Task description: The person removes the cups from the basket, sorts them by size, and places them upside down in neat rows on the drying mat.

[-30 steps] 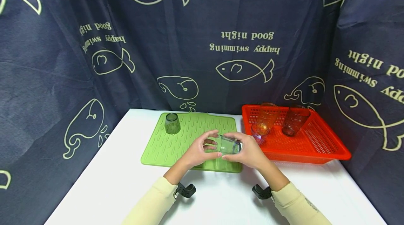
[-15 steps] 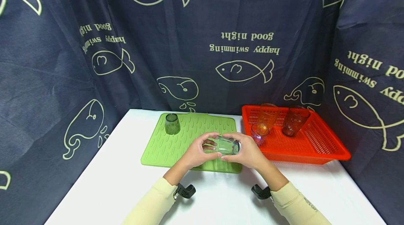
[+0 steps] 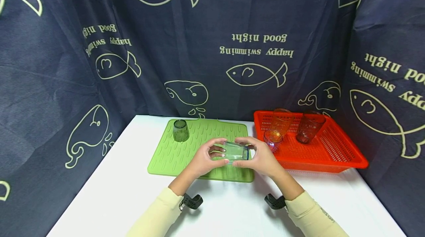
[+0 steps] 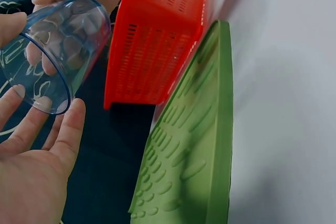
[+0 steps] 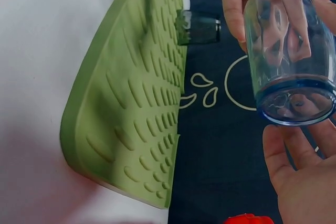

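Note:
A clear bluish drinking glass (image 3: 236, 152) lies on its side in the air over the green ridged mat (image 3: 196, 148), between both hands. My left hand (image 3: 206, 158) holds its mouth end; in the left wrist view, the thumb and fingertips meet the glass's blue rim (image 4: 55, 72). From the other side, my right hand (image 3: 260, 158) holds the glass with curved fingers and thumb around its base end. The right wrist view shows the thick blue base (image 5: 296, 103) facing the right palm, with a gap between. A dark green glass (image 3: 180, 130) stands upside down on the mat's back left.
A red perforated basket (image 3: 332, 152) stands right of the mat. Inside are an orange glass (image 3: 281, 120), a dark red glass (image 3: 309, 128) and a small purplish glass (image 3: 273, 140). White cloth (image 3: 229, 211) covers the table; a navy curtain (image 3: 199, 52) hangs behind.
The glass has shifted slightly left with my left hand, and its base has moved away from my right palm. My right hand stays nearly in place.

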{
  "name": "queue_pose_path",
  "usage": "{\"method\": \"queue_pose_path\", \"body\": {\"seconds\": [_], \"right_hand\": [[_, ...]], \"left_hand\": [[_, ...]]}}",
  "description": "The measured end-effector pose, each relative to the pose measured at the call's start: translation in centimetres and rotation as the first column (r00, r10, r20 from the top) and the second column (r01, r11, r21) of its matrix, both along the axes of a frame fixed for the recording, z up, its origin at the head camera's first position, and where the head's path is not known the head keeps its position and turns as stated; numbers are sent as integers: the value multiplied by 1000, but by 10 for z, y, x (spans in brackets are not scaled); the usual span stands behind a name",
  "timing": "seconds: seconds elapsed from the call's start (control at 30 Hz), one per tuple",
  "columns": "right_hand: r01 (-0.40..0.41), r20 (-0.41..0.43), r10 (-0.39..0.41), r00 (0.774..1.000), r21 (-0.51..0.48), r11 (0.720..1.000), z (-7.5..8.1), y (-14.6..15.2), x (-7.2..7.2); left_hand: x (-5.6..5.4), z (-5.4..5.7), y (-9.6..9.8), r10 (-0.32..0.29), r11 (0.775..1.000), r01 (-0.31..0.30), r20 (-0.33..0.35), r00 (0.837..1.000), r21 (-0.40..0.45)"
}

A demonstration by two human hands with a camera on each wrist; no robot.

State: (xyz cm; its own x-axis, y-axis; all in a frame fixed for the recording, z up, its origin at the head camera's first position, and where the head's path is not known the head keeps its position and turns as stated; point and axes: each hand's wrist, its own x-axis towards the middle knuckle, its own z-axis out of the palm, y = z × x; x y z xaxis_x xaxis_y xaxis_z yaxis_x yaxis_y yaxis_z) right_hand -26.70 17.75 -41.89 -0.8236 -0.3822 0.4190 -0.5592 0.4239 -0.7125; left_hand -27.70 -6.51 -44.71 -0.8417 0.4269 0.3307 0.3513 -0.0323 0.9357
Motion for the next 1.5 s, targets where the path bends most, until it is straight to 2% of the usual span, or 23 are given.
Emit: {"method": "queue_pose_path", "body": {"seconds": [0.3,0.73,0.9,1.5], "right_hand": [[-65,108,84,991,-166,984,-3,3,1],[-96,265,211,941,-388,917,-11,1,6],[-78,289,209,934,-405,911,-14,0,6],[-54,266,186,946,-436,898,-16,-13,1]], "left_hand": [[3,1,-6,-24,998,24,14,1000,53],[3,-5,-14,-19,997,19,1,1000,77],[4,-6,-15,-28,996,28,-2,1000,83],[3,-5,-26,-38,994,36,15,999,99]]}}
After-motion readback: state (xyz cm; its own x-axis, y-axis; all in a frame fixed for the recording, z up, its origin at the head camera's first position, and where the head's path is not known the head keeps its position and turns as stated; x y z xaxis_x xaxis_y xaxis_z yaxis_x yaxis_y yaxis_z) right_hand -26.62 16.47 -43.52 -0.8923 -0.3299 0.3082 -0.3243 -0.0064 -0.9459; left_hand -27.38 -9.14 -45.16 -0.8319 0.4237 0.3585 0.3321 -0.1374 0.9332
